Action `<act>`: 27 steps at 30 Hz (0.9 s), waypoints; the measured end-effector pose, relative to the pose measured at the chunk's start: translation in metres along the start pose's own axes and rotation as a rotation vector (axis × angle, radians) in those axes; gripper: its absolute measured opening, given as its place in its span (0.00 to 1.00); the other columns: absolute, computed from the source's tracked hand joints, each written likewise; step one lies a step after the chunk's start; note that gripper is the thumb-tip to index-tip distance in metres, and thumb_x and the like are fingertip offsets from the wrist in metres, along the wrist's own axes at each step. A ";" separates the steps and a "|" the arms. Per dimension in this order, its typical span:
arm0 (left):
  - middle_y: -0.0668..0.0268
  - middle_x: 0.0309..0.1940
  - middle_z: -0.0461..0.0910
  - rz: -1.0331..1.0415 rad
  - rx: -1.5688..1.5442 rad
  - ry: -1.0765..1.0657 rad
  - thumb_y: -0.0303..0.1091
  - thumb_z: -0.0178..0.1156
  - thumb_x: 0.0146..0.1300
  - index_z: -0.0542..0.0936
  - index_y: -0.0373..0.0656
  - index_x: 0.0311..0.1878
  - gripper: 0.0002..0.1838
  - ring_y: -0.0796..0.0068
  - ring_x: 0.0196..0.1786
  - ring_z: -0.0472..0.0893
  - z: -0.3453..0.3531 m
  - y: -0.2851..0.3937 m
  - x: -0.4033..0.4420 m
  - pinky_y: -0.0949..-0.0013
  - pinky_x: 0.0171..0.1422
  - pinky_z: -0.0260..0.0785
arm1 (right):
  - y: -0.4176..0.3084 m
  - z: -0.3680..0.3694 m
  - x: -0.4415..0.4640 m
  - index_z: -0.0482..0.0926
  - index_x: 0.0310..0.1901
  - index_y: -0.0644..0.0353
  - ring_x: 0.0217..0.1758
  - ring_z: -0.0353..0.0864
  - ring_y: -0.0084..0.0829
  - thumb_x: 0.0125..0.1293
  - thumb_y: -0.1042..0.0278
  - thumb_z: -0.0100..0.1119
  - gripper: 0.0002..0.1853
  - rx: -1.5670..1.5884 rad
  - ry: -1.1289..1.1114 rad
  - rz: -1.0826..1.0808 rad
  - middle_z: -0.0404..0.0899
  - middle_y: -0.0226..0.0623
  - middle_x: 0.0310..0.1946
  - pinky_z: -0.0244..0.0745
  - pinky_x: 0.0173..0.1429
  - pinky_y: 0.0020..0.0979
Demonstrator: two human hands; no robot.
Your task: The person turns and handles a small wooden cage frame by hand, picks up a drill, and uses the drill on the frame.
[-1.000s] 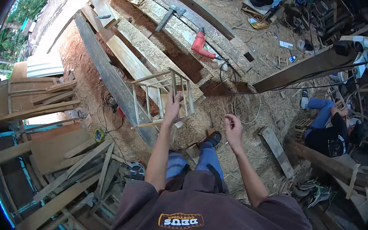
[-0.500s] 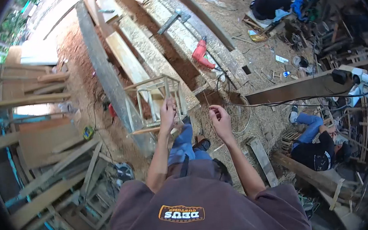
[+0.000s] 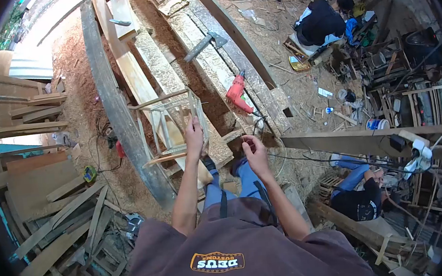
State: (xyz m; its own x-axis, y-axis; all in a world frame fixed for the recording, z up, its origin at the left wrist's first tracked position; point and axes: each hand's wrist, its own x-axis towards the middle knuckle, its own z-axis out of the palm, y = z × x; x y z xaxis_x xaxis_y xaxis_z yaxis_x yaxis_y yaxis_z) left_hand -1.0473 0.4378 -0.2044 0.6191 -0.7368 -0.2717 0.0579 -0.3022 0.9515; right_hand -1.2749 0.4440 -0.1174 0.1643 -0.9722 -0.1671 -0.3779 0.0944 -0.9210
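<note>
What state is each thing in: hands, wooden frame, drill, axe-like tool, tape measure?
Left hand: closed on wooden frame
Right hand: fingers curled, thumb and fingertips close; grip on anything unclear
Wooden frame: open-sided, held by a post
Red drill: lying down, unheld, cord trailing
Axe-like tool: lying down, unheld
Tape measure: unheld; blade position unclear

Drill (image 3: pixel 238 91) lies on timbers (image 3: pixel 213 67), right of the frame (image 3: pixel 176 98); hammer-like tool (image 3: pixel 201 47) lies farther; boards (image 3: pixel 48 221) lie left; far person (image 3: pixel 320 23) and near person (image 3: pixel 359 202) sit right.
</note>
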 end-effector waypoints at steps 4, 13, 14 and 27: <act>0.64 0.27 0.77 -0.164 0.083 -0.133 0.49 0.45 0.82 0.76 0.37 0.61 0.24 0.71 0.32 0.77 0.003 0.022 0.023 0.64 0.41 0.71 | 0.003 -0.004 0.042 0.82 0.53 0.62 0.37 0.80 0.23 0.71 0.69 0.61 0.12 -0.001 -0.079 0.051 0.84 0.35 0.38 0.78 0.45 0.29; 0.42 0.53 0.81 0.023 0.518 0.070 0.37 0.44 0.80 0.66 0.35 0.74 0.25 0.46 0.53 0.80 0.037 0.053 0.011 0.54 0.59 0.71 | 0.053 -0.024 0.178 0.82 0.47 0.62 0.33 0.77 0.19 0.70 0.68 0.64 0.09 -0.009 -0.037 0.065 0.81 0.29 0.32 0.74 0.38 0.26; 0.38 0.60 0.79 -0.032 0.562 0.096 0.36 0.43 0.80 0.65 0.34 0.75 0.26 0.39 0.61 0.79 0.045 0.080 0.002 0.51 0.65 0.68 | 0.053 -0.029 0.196 0.82 0.47 0.62 0.33 0.77 0.20 0.69 0.68 0.64 0.09 -0.032 -0.052 0.072 0.81 0.29 0.32 0.74 0.38 0.26; 0.58 0.49 0.83 -0.114 0.471 0.533 0.33 0.42 0.80 0.62 0.49 0.81 0.27 0.73 0.36 0.78 0.138 0.081 0.051 0.60 0.45 0.72 | 0.224 -0.008 0.369 0.80 0.51 0.64 0.50 0.81 0.51 0.70 0.71 0.56 0.11 -0.401 0.043 -0.030 0.83 0.50 0.44 0.74 0.57 0.46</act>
State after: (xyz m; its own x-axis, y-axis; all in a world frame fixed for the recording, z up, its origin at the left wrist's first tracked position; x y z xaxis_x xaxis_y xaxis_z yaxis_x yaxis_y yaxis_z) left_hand -1.1188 0.2919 -0.1610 0.9345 -0.3259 -0.1434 -0.1246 -0.6765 0.7258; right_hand -1.3058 0.1052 -0.3822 0.1451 -0.9822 -0.1196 -0.7003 -0.0166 -0.7137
